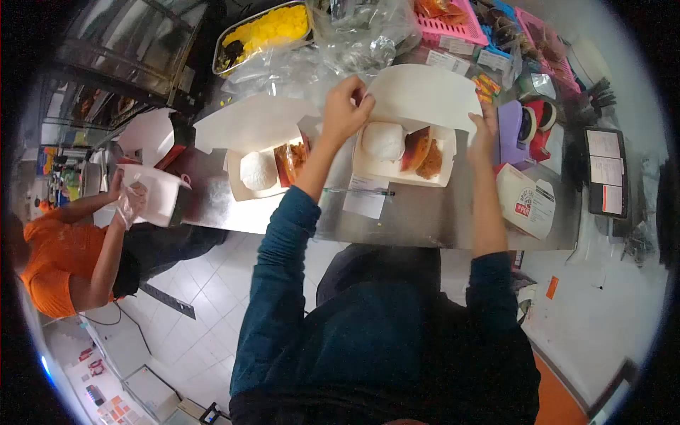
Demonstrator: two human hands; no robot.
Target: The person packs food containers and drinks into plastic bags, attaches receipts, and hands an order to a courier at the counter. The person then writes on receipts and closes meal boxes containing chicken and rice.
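In front of me an open white cardboard takeaway box (404, 178) holds a mound of white rice (383, 141), a sauce packet (418, 150) and a brown fried piece (431, 166). Its lid (423, 86) stands raised at the back. My left hand (347, 110) has its fingers curled at the lid's left edge, pinching it. At the right edge, my right hand (483, 129) grips the lid's side flap, its fingertips partly hidden behind the card. To the left sits a second open takeaway box (248, 193) with rice and similar food.
A closed box (525, 202) with a label stands right, near a purple tape dispenser (511, 131). A pen (368, 191) lies on a paper slip (365, 206). Behind are plastic bags (365, 35), a yellow-food tray (273, 28) and pink baskets (453, 28). A co-worker (78, 248) holds another box at left.
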